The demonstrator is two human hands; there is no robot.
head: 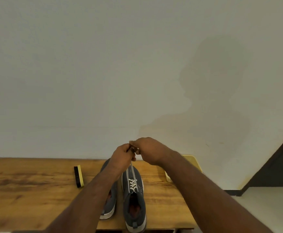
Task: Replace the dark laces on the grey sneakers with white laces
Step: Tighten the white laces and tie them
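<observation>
Two grey sneakers stand side by side on the wooden table (28, 190), toes pointing to the wall. The right sneaker (134, 202) carries a white lace (132, 172) crossed through its lower eyelets, and both ends run taut up to my hands. My left hand (123, 156) and my right hand (148, 148) are raised together above the toes, each pinching a lace end. My left forearm covers much of the left sneaker (109, 204), so its lacing is hidden.
A shoe brush (78, 176) with a pale wooden back lies left of the sneakers. A yellow object (192, 161) sits at the table's back right, partly behind my right arm. The wall runs along the far edge. The table ends just right of my right arm.
</observation>
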